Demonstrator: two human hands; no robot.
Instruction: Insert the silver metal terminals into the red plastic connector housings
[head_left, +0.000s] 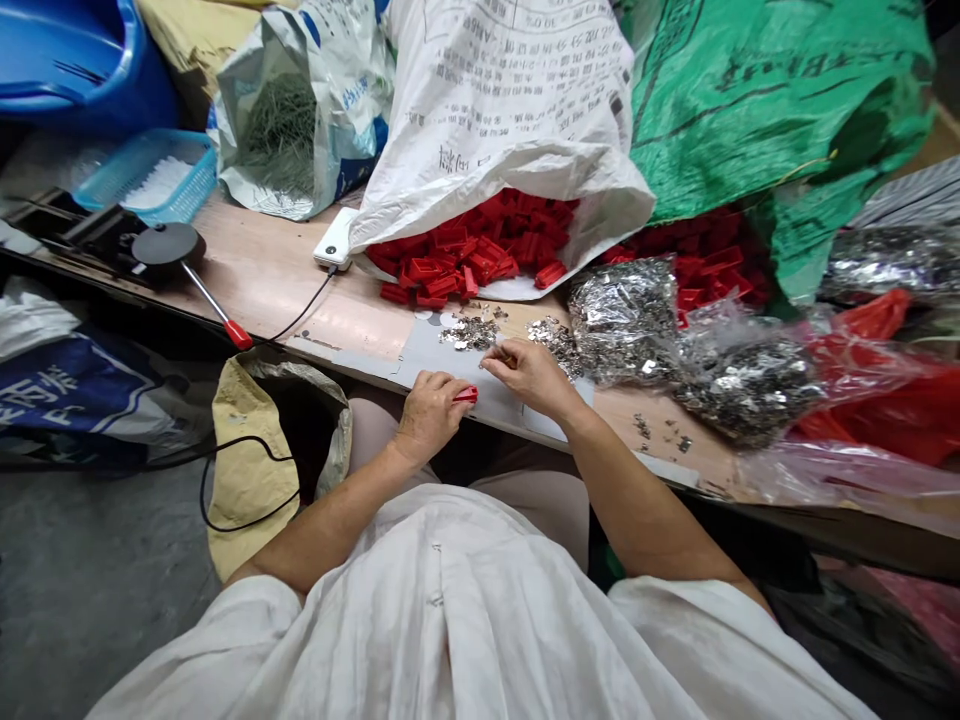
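My left hand (429,415) is closed around a small red plastic part (466,395), whose end sticks out past the fingertips at the bench's front edge. To its right, my right hand (536,375) has thumb and fingers pinched together; a tiny piece seems to be at the tips, too small to name. Just beyond the hands, a loose pile of small shiny metal pieces (469,333) lies on a grey sheet (427,345). A second pile of metal pieces (553,338) sits behind my right hand, partly covered by it.
A white sack (517,100) spills red plastic parts (480,245) onto the bench. Clear bags of metal pieces (626,315) and a green sack (765,100) stand right. On the left are a lever-handled tool (202,290), a blue basket (180,180) and a bag of thin pins (281,140).
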